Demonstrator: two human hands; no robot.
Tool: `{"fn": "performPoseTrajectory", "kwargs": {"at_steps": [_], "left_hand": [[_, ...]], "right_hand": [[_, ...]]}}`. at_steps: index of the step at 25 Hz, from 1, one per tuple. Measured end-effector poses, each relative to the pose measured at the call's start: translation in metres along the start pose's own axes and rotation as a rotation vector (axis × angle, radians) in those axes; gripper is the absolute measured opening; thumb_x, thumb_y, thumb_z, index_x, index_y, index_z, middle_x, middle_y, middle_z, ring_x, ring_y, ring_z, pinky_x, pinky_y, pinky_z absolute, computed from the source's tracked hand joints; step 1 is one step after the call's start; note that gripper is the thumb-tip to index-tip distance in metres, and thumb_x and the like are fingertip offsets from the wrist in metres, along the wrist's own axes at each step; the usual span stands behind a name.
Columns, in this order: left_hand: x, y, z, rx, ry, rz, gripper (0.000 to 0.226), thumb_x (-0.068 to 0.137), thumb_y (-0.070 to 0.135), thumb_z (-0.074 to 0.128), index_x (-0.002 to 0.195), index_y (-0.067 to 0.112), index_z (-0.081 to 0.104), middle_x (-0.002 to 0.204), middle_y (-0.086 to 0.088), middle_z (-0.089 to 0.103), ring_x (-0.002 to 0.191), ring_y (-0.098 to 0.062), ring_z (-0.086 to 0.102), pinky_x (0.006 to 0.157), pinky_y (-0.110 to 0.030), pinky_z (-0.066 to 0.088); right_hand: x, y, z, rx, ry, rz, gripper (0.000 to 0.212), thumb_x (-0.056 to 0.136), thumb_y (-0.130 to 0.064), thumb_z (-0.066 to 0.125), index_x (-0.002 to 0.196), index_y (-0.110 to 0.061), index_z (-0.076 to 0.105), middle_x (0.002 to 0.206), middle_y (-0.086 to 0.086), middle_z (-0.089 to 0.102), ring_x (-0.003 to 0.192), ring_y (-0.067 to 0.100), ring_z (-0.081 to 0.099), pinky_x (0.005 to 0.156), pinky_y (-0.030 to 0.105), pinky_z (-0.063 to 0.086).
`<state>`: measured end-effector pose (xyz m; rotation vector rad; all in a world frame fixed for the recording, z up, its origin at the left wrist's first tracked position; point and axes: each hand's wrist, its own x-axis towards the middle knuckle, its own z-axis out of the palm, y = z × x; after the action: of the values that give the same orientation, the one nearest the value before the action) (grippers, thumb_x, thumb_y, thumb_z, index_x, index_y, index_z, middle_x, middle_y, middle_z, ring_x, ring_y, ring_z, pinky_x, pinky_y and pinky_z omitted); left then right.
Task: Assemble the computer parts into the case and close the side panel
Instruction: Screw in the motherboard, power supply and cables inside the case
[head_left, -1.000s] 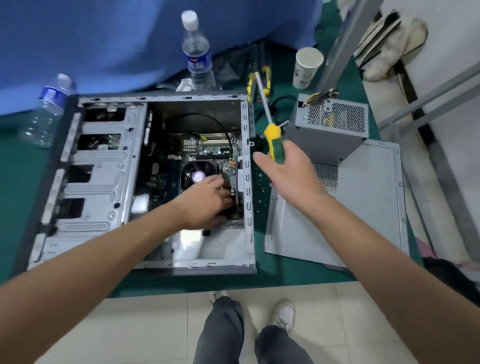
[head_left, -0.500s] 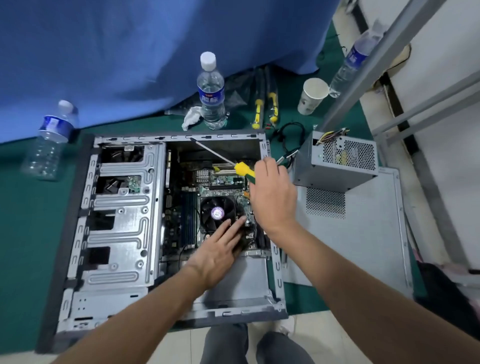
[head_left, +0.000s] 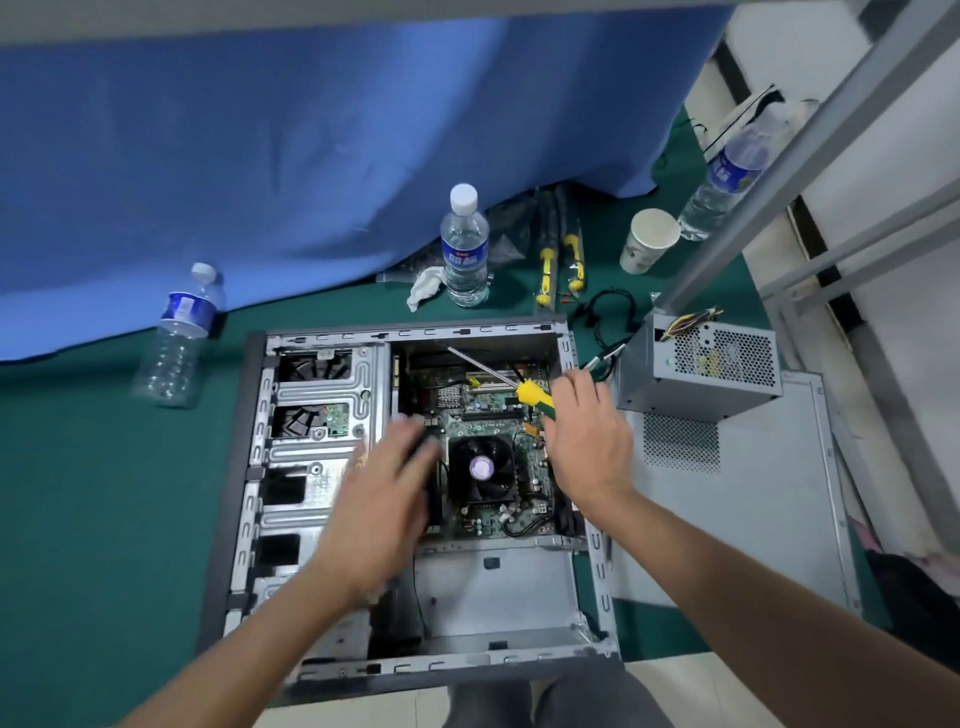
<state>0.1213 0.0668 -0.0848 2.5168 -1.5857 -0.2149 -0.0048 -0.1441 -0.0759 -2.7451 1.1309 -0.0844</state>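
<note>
While right hand (head_left: 584, 441) grips screwdriver (head_left: 524, 387), left hand (head_left: 387, 499) hovers flat.

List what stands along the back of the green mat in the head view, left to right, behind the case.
Empty bottle → crumpled tissue → upright water bottle → yellow-handled tools → paper cup → leaning bottle.

left hand (head_left: 382, 512): bare, no glove, ring or watch, blurred | right hand (head_left: 587, 447): bare, no glove or ring | forearms: bare to the frame edge, no sleeves or wristbands showing | legs (head_left: 550, 704): grey trousers, seen at the bottom edge
</note>
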Motion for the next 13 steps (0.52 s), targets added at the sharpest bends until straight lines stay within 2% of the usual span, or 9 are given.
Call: {"fn": "performPoseTrajectory", "kwargs": {"at_steps": [2,3,5,7,13], "left_hand": [[-0.004,-0.022,-0.006,-0.059,0.004,-0.301,0.078,0.094,0.052,0.047,0.157,0.02,0.015,0.164,-0.007,0.007,0.152,-0.022,-0.002,0.122,-0.049,0.001],[-0.004,-0.027,-0.004,-0.061,-0.024,-0.368,0.081,0.094,0.061,0.032,0.158,0.019,0.006,0.164,-0.009,0.002,0.151,-0.021,-0.008,0.122,-0.047,-0.003],[-0.003,-0.027,0.002,-0.014,-0.044,-0.384,0.082,0.093,0.066,0.015,0.158,0.017,0.003,0.164,-0.01,0.003,0.151,-0.02,-0.008,0.122,-0.048,-0.003],[-0.003,-0.026,0.007,0.018,-0.044,-0.378,0.082,0.093,0.067,0.01,0.158,0.017,0.007,0.164,-0.009,0.007,0.152,-0.019,-0.003,0.122,-0.05,0.001],[-0.005,-0.032,0.012,0.001,-0.039,-0.394,0.08,0.093,0.064,0.021,0.157,0.018,0.015,0.163,-0.009,0.016,0.152,-0.021,0.007,0.12,-0.053,0.009]], "right_hand": [[0.001,0.0,0.001,0.009,0.003,0.008,0.03,0.083,-0.019,0.074,0.107,-0.011,0.058,0.118,0.006,0.057,0.098,0.026,0.055,0.07,0.037,0.054],[0.0,0.0,0.001,0.011,0.011,0.008,0.031,0.082,-0.019,0.074,0.108,-0.011,0.059,0.119,0.006,0.058,0.098,0.026,0.056,0.07,0.037,0.054],[0.001,0.001,0.004,0.012,0.041,-0.004,0.032,0.079,-0.017,0.076,0.106,-0.009,0.061,0.117,0.007,0.06,0.096,0.027,0.057,0.068,0.037,0.053],[0.001,0.003,0.007,0.005,0.074,-0.014,0.033,0.076,-0.016,0.078,0.105,-0.007,0.062,0.114,0.01,0.061,0.094,0.029,0.059,0.069,0.038,0.054],[0.001,0.0,0.009,0.012,0.156,-0.026,0.034,0.071,-0.015,0.082,0.097,-0.004,0.065,0.107,0.012,0.064,0.089,0.031,0.062,0.062,0.037,0.054]]}}
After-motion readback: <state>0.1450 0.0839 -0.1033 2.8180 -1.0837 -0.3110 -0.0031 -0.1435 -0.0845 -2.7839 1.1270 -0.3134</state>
